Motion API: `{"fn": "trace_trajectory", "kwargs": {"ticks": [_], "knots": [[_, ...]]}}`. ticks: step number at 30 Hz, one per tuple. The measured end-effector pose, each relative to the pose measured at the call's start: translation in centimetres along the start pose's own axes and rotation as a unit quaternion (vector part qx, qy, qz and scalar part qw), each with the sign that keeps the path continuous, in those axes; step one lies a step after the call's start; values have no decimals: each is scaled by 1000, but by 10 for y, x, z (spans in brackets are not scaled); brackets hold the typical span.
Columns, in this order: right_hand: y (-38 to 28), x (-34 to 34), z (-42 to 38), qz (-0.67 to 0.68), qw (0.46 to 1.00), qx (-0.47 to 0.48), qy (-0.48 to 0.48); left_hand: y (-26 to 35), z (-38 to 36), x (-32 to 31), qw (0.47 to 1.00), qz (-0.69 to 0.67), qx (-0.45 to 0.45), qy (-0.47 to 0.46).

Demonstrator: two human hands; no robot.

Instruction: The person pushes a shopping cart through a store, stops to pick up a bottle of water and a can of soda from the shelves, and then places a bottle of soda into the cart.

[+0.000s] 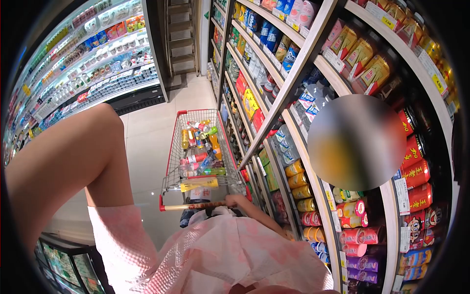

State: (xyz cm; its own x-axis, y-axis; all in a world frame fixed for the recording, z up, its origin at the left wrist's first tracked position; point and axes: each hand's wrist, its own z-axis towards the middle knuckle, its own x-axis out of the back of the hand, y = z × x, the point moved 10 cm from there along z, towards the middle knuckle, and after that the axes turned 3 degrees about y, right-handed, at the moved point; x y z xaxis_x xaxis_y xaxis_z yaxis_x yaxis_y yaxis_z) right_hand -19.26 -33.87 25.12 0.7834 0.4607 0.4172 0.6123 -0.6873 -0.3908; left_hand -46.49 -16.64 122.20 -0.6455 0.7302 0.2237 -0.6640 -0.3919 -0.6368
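Note:
A wire shopping cart (171,142) with a red rim stands in front of me. My right hand (234,200) is closed around the right end of its handle (193,207). Inside the cart lie several bottles, among them an orange drink bottle (215,145) and a bottle with green liquid (214,171). A yellow panel (199,184) sits just beyond the handle. My left arm (105,142) is raised with the elbow bent, and its hand lies outside the view.
Drink shelves (306,63) run close along the right side, with bottles, cans and red packs (418,174). A lit refrigerated case (93,63) stands at the far left. Pale floor tiles (147,132) lie between them. A round blur hides part of the right shelves.

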Motion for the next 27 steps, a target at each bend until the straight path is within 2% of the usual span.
{"fn": "trace_trajectory", "kwargs": {"ticks": [6, 10, 16, 19, 21, 27], "knots": [[11, -1, 5, 64, 998, -4, 14, -6, -10, -2, 1000, -10, 18, -2], [-1, 8, -11, 27, 999, 33, 29, -11, -9, -3, 999, -17, 25, -18], [-17, 19, -32, 4, 999, 33, 24, -18, -7, -7, 998, -32, 38, -39], [-5, 15, -6, -52, 992, 83, 75, -21, -7, -8, 995, -43, 63, -61], [-11, 18, -21, 20, 996, 70, 50, -22, -11, -9, 991, -55, 98, -77], [8, 8, 0, 27, 999, 22, 36, -15, -34, -9, 979, -62, 171, -92]]}}
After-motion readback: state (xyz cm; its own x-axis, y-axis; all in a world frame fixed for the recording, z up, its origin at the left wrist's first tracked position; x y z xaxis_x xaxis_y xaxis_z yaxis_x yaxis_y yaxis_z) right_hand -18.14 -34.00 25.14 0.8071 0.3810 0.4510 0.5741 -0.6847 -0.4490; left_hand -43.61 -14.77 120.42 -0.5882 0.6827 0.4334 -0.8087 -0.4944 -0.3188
